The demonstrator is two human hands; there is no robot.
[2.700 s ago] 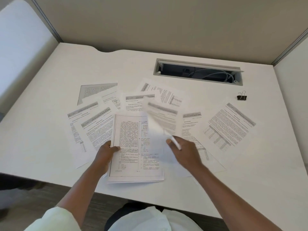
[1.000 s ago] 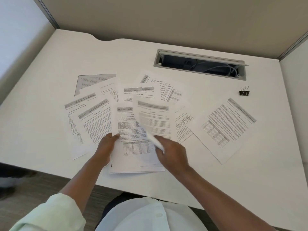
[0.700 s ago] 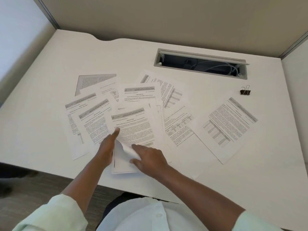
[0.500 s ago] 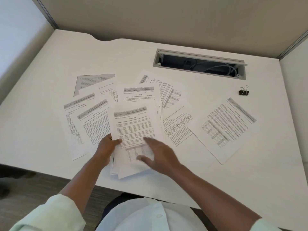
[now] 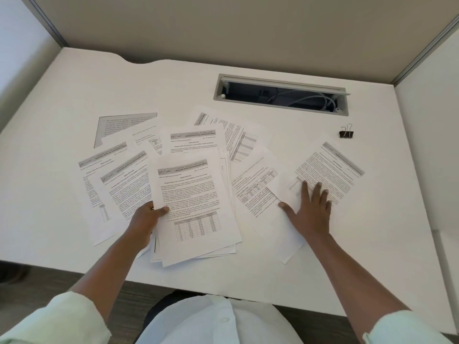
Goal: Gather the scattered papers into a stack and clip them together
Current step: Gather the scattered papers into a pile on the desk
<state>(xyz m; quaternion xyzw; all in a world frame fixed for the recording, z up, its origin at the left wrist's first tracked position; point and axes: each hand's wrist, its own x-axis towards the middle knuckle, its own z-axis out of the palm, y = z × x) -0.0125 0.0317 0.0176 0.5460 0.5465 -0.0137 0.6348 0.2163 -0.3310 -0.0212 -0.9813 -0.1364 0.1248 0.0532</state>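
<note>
Left hand (image 5: 146,217) pinches the near-left edge of the rough pile of printed white paper sheets (image 5: 196,212), thumb on top, seemingly to anchor it as the collecting point. Right hand (image 5: 310,209) lies flat, fingers straight and spread, on the tilted white printed sheet (image 5: 330,170) off to the right, probably to slide it over; the small black binder clip (image 5: 346,132) sits untouched beyond it on the white desk (image 5: 99,78).

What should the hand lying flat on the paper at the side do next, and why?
Probably slide that sheet left onto the stack. The right hand lies flat on the sheet, which sits apart from the stack, while the left hand holds the stack by its left edge.
</note>
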